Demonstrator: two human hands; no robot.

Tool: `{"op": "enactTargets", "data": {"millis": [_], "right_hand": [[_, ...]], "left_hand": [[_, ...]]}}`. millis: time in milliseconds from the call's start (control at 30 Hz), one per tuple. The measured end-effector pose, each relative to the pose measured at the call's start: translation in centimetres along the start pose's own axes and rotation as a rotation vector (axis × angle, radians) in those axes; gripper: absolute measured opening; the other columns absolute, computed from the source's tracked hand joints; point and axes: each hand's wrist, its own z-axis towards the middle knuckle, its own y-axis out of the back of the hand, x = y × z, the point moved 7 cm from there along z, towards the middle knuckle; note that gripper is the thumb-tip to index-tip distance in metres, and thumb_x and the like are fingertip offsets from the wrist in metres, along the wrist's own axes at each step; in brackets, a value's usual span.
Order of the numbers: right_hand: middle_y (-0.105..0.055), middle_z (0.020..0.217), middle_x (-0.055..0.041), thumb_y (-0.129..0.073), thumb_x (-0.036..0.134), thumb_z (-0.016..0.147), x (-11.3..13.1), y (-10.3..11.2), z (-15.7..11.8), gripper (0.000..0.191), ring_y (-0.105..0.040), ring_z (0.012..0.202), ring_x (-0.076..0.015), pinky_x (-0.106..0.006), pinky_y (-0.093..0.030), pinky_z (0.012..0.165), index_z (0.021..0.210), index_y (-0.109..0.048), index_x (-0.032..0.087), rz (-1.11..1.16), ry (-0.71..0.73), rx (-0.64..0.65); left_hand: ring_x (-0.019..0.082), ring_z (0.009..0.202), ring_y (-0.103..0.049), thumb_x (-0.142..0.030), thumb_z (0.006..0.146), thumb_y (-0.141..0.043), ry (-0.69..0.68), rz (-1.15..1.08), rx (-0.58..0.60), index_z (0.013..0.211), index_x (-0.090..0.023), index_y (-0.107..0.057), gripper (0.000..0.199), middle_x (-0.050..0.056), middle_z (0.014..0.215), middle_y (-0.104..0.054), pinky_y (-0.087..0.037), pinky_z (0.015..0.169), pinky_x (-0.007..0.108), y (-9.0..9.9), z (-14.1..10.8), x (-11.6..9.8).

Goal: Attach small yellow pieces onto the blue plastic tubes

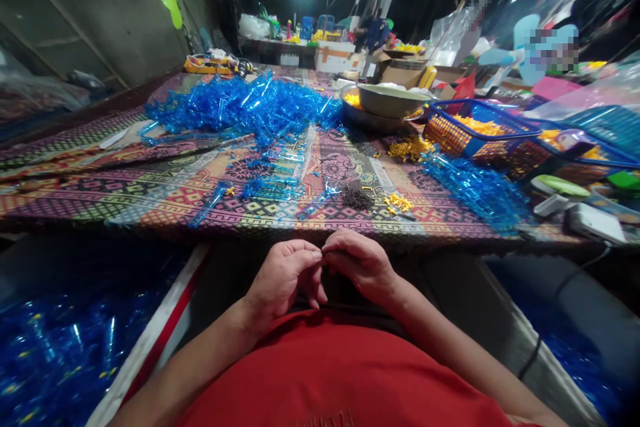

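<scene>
My left hand (287, 275) and my right hand (361, 265) meet fingertip to fingertip in front of the table edge, above my lap. Both are closed in a pinch; whatever lies between the fingertips is too small to make out. Just beyond them on the cloth lie a clear blue plastic tube (318, 203), a pile of small dark pieces (357, 197) and a few small yellow pieces (399, 203). Another blue tube with a yellow piece at its end (210, 205) rests farther left.
A large heap of blue plastic parts (240, 103) covers the patterned cloth (150, 193) farther back. On the right are stacked metal bowls (385, 101), a blue basket of yellow parts (480, 133) and more blue tubes (480, 190). A bin of blue parts (65, 347) stands at lower left.
</scene>
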Motion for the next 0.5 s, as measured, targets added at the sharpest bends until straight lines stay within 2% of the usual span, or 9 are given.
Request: {"op": "enactTargets", "data": {"millis": [67,167,333,500], "right_hand": [[-0.054,0.07,-0.0019,-0.051,0.019,0.086,0.3,0.0,0.1,0.01,-0.053,0.062,-0.0111,-0.024,-0.044,0.059,0.08,-0.06,0.017,-0.033,0.032,0.041],[-0.053,0.066,-0.0006,-0.051,0.023,0.087,-0.1,0.0,0.0,0.013,-0.051,0.057,-0.0099,-0.023,-0.043,0.055,0.077,-0.058,0.017,0.03,-0.047,0.049],[-0.054,0.057,0.0019,-0.052,0.034,0.086,-1.6,-0.4,-0.6,0.021,-0.048,0.046,-0.0079,-0.02,-0.04,0.045,0.076,-0.054,0.016,0.323,-0.269,0.024],[-0.055,0.052,0.0024,-0.056,0.037,0.083,-2.7,-0.9,-0.8,0.025,-0.047,0.043,-0.007,-0.019,-0.037,0.042,0.072,-0.054,0.015,0.495,-0.403,-0.001]], "left_hand": [[0.015,0.039,-0.057,-0.024,0.078,-0.051,0.063,-0.065,0.053,0.069,-0.012,-0.056,0.015,-0.002,0.049,-0.051,-0.041,0.031,0.021,-0.3,0.0,0.4],[0.016,0.04,-0.058,-0.025,0.078,-0.051,0.105,-0.106,0.085,0.07,-0.012,-0.055,0.016,-0.002,0.049,-0.051,-0.041,0.031,0.021,-0.5,-0.1,0.7],[0.013,0.042,-0.058,-0.028,0.08,-0.054,-0.059,0.04,-0.036,0.076,-0.013,-0.056,0.016,-0.001,0.056,-0.057,-0.043,0.035,0.02,0.2,-0.2,-0.2],[0.011,0.044,-0.056,-0.029,0.079,-0.056,-0.146,0.166,-0.08,0.077,-0.012,-0.058,0.017,0.0,0.056,-0.059,-0.044,0.038,0.02,0.2,-0.2,-0.6]]}}
